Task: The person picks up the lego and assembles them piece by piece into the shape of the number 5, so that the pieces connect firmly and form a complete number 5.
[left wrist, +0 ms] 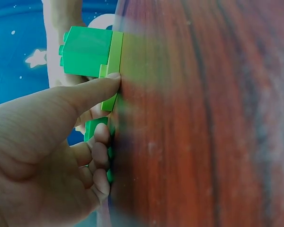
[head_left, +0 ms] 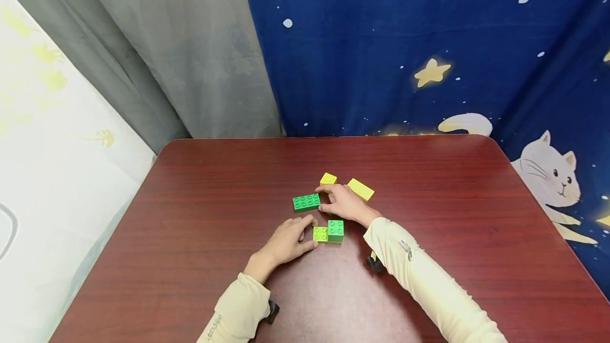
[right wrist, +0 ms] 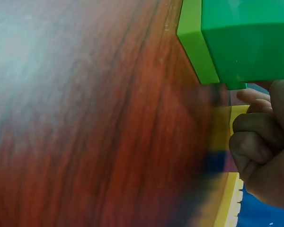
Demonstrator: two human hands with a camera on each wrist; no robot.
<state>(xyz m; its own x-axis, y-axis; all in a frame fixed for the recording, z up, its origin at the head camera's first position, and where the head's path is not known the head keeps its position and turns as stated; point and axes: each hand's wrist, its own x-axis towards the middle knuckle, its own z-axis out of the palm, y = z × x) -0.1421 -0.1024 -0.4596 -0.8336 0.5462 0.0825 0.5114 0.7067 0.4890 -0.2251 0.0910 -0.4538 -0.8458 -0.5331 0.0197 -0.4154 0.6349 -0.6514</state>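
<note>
My left hand (head_left: 286,240) rests at a low lime-green brick (head_left: 320,234), its thumb and index finger on opposite sides of it. A taller green block (head_left: 335,227) is stacked on the lime brick's right part, and the stack stands on the table. My right hand (head_left: 347,202) is beyond the stack, thumb and index finger spread at the right end of a long dark green brick (head_left: 306,202). In the right wrist view its other fingers (right wrist: 255,135) are curled inward. Whether the right fingertips press the dark green brick, I cannot tell.
A small yellow brick (head_left: 328,179) lies just behind the right hand's fingers. Right of it is a flat yellow brick (head_left: 360,189), partly covered by that hand. Everything is on a reddish-brown wooden table (head_left: 190,237) with curtains (head_left: 362,57) behind.
</note>
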